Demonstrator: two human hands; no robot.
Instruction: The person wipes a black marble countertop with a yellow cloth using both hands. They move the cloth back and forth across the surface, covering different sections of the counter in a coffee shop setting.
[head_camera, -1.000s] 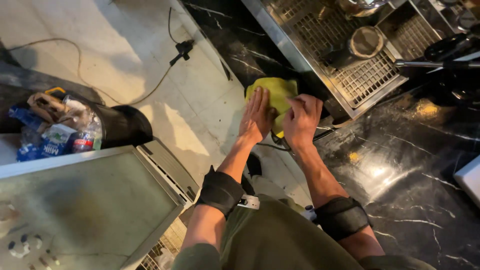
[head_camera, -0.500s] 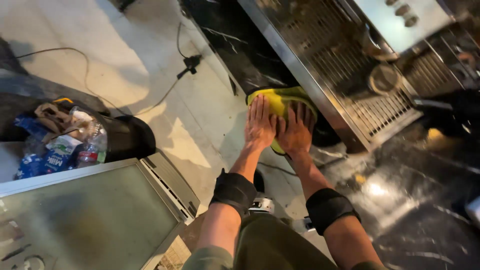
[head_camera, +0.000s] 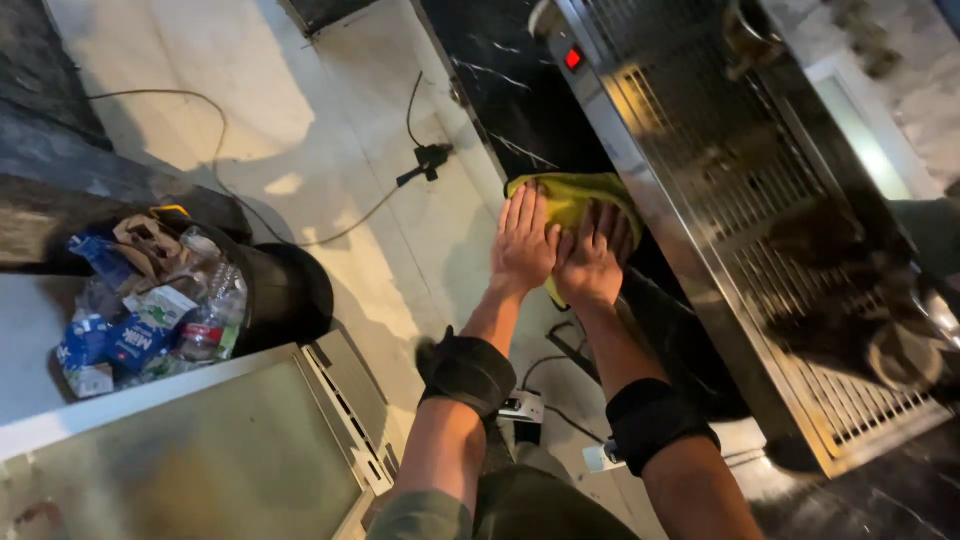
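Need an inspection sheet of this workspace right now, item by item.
Surface: black marbled stone front beside a steel grated tray.
Job's things: yellow cloth pressed flat against the stone.
Clutter: black bin overfilled with bottles and wrappers.
Grippers: left hand and right hand, both flat on the cloth, fingers extended.
Cables: black cord and plug across pale floor.
Surroundings: grey metal cabinet top.

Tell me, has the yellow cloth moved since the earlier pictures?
Cannot tell: the head camera itself swings. Both hands, left hand and right hand, press the yellow cloth beside the steel edge, as before.
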